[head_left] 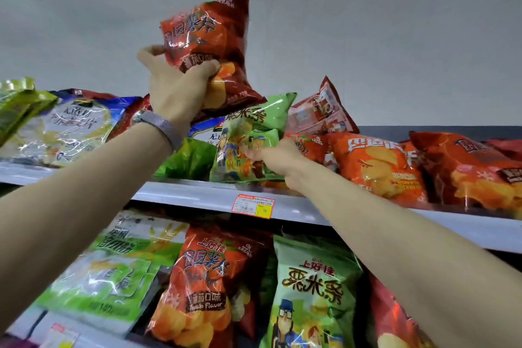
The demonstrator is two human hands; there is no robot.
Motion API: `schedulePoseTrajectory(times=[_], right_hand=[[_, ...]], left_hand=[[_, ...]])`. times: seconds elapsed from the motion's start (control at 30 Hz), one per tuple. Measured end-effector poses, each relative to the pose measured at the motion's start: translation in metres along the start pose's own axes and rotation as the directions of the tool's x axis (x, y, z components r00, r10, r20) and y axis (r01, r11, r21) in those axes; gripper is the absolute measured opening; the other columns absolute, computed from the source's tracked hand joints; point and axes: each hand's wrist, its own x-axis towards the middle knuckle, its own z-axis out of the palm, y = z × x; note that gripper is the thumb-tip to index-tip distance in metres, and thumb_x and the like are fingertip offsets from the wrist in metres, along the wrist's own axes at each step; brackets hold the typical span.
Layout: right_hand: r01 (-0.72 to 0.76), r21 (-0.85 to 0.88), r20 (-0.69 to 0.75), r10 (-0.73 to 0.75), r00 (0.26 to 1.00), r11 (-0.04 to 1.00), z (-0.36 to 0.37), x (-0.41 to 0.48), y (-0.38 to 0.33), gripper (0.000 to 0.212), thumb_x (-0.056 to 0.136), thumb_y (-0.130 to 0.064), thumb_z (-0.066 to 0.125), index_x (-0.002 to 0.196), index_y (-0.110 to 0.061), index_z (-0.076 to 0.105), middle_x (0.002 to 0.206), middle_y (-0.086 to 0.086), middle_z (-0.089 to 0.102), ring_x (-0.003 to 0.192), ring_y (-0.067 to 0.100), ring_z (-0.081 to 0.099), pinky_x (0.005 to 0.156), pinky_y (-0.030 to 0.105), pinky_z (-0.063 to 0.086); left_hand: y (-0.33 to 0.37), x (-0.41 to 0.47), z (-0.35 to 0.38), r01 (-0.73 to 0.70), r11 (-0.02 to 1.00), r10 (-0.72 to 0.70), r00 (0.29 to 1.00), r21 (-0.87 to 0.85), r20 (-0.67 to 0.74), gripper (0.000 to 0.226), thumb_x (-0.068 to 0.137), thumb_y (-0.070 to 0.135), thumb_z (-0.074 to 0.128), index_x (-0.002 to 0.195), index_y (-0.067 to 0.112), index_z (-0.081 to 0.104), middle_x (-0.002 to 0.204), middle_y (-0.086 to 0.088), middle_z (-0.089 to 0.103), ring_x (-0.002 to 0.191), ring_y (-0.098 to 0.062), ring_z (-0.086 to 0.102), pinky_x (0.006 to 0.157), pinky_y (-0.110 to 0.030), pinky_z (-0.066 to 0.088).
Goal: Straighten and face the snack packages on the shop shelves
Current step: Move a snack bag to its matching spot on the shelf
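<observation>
My left hand (176,85) grips a red tomato-flavour crisp bag (214,37) by its lower edge and holds it up above the top shelf (197,193). A silver watch sits on that wrist. My right hand (278,159) pinches the right side of a green corn-strip bag (245,135) that stands upright at the front of the top shelf. Orange crisp bags (378,167) lie on the shelf just right of that hand.
A white-and-blue bag (70,127) and yellow-green bags (19,104) lie at the top shelf's left. A red bag (322,110) leans behind the green one. A price tag (252,206) hangs on the shelf edge. Below stand green, red and corn-strip bags (310,291).
</observation>
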Motion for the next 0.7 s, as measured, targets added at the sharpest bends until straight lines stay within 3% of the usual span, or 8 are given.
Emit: schedulePoseTrajectory(times=[0.07, 0.2, 0.33, 0.47, 0.57, 0.63, 0.7], right_hand=[[-0.037, 0.002, 0.074, 0.036, 0.997, 0.999, 0.012, 0.004, -0.003, 0.076, 0.089, -0.038, 0.081, 0.143, 0.002, 0.046, 0.146, 0.014, 0.054, 0.129, 0.028, 0.052, 0.092, 0.032, 0.040], [-0.075, -0.033, 0.237, 0.081, 0.968, 0.997, 0.028, 0.010, -0.003, 0.092, 0.091, -0.049, 0.075, 0.157, -0.001, 0.031, 0.165, 0.013, 0.033, 0.151, 0.033, 0.031, 0.118, 0.045, 0.030], [-0.086, -0.129, 0.311, 0.122, 0.943, 0.988, 0.027, 0.014, -0.001, 0.079, 0.102, -0.056, 0.053, 0.162, -0.010, 0.028, 0.171, 0.009, 0.020, 0.156, 0.029, 0.020, 0.122, 0.044, 0.021], [-0.048, -0.233, 0.262, 0.111, 0.959, 0.971, 0.016, 0.020, 0.002, 0.075, 0.101, -0.054, 0.057, 0.157, -0.010, 0.037, 0.164, 0.007, 0.036, 0.148, 0.029, 0.036, 0.115, 0.039, 0.033], [-0.050, -0.287, 0.331, 0.148, 0.932, 0.957, -0.007, 0.019, 0.010, 0.064, 0.096, -0.058, 0.063, 0.147, -0.022, 0.052, 0.152, 0.002, 0.052, 0.137, 0.022, 0.049, 0.109, 0.042, 0.047], [-0.011, -0.338, 0.395, 0.152, 0.906, 0.941, -0.033, 0.008, 0.011, 0.048, 0.096, -0.053, 0.065, 0.133, -0.021, 0.064, 0.134, 0.001, 0.067, 0.125, 0.020, 0.059, 0.111, 0.043, 0.046], [0.057, -0.395, 0.422, 0.126, 0.898, 0.917, -0.065, -0.008, 0.011, 0.046, 0.095, -0.050, 0.068, 0.124, -0.015, 0.071, 0.124, 0.002, 0.074, 0.123, 0.021, 0.064, 0.116, 0.047, 0.043]], left_hand=[[0.006, -0.007, -0.004, -0.042, 0.998, 0.040, 0.998, 0.041, 0.046, 0.092, 0.057, 0.053, 0.090, 0.127, 0.032, 0.034, 0.115, 0.003, 0.071, 0.094, -0.023, 0.078, 0.087, -0.047, 0.065], [0.009, -0.015, -0.005, -0.116, 0.989, 0.104, 0.986, 0.093, 0.127, 0.089, 0.061, 0.053, 0.087, 0.129, 0.033, 0.033, 0.119, 0.001, 0.071, 0.098, -0.018, 0.077, 0.092, -0.045, 0.063], [0.009, -0.026, 0.003, -0.116, 0.983, 0.093, 0.982, 0.139, 0.164, 0.090, 0.062, 0.055, 0.087, 0.131, 0.033, 0.034, 0.119, 0.002, 0.070, 0.100, -0.019, 0.075, 0.093, -0.046, 0.062], [0.000, -0.041, 0.020, -0.155, 0.960, 0.102, 0.969, 0.231, 0.226, 0.079, 0.076, 0.047, 0.085, 0.134, 0.029, 0.034, 0.119, 0.002, 0.067, 0.095, -0.016, 0.070, 0.091, -0.041, 0.060], [-0.011, -0.051, 0.040, -0.170, 0.939, 0.075, 0.949, 0.299, 0.305, 0.078, 0.077, 0.050, 0.082, 0.132, 0.034, 0.030, 0.122, -0.001, 0.064, 0.099, -0.024, 0.069, 0.091, -0.039, 0.057], [-0.017, -0.056, 0.054, -0.155, 0.929, 0.040, 0.945, 0.336, 0.326, 0.079, 0.075, 0.056, 0.077, 0.133, 0.037, 0.028, 0.127, -0.005, 0.063, 0.104, -0.032, 0.068, 0.097, -0.046, 0.055], [-0.023, -0.060, 0.069, -0.117, 0.933, -0.003, 0.944, 0.340, 0.331, 0.079, 0.079, 0.056, 0.075, 0.137, 0.033, 0.027, 0.129, -0.009, 0.061, 0.108, -0.035, 0.065, 0.098, -0.044, 0.052]])
